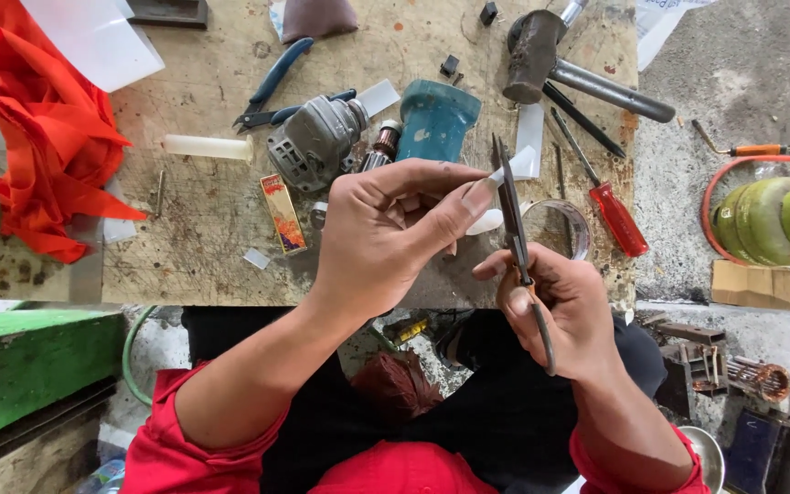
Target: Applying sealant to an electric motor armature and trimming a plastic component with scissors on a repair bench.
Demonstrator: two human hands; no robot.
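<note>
My left hand (386, 233) pinches a small strip of white translucent plastic sheet (509, 169) between thumb and fingers, above the front edge of a worn wooden workbench (203, 220). My right hand (564, 311) grips a pair of dark metal scissors (514, 229), blades pointing up and away, set against the strip. Both hands hover over my lap, in front of the bench.
On the bench lie a dismantled angle grinder with grey gear head (317, 142) and teal body (436, 119), blue-handled pliers (272, 87), a hammer (541, 55), a red-handled screwdriver (610, 206), a tape roll (564, 229), a small box (282, 215) and red-orange sheets (48, 128). A green gas cylinder (774, 220) stands at right.
</note>
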